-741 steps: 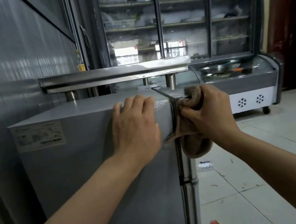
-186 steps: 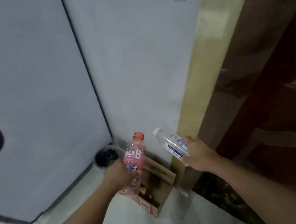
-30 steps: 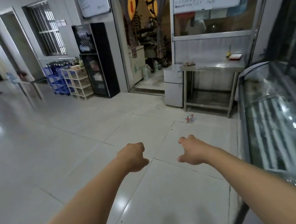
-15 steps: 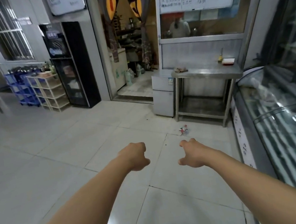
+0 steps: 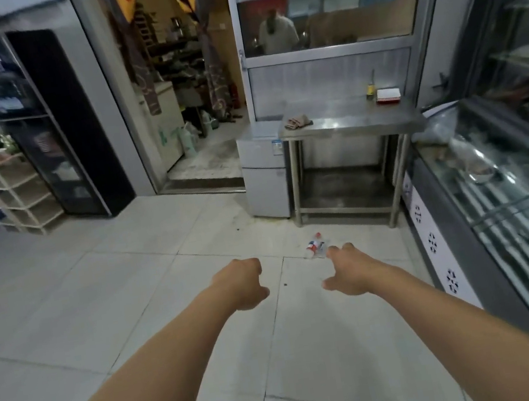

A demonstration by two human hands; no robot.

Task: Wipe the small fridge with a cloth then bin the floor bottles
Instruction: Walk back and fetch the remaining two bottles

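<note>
The small silver fridge (image 5: 264, 172) stands ahead against the left end of a steel table (image 5: 351, 124). A brown cloth (image 5: 297, 121) lies bunched on the table's left corner. One clear bottle with a red and blue label (image 5: 315, 247) lies on the floor tiles in front of the table. My left hand (image 5: 241, 283) and my right hand (image 5: 350, 268) are stretched out in front of me, both empty with fingers loosely curled. The bottle shows just beyond my right hand's fingertips, farther away on the floor.
A glass display freezer (image 5: 498, 198) runs along the right. A black drinks cooler (image 5: 46, 124) and a cream shelf rack (image 5: 12, 195) stand at the left. An open doorway (image 5: 193, 107) is beside the fridge. A person is behind the window (image 5: 278, 31).
The view has moved closer to the fridge, table and floor bottle. Both hands remain empty and stretched forward; the fingers have loosened a little.
</note>
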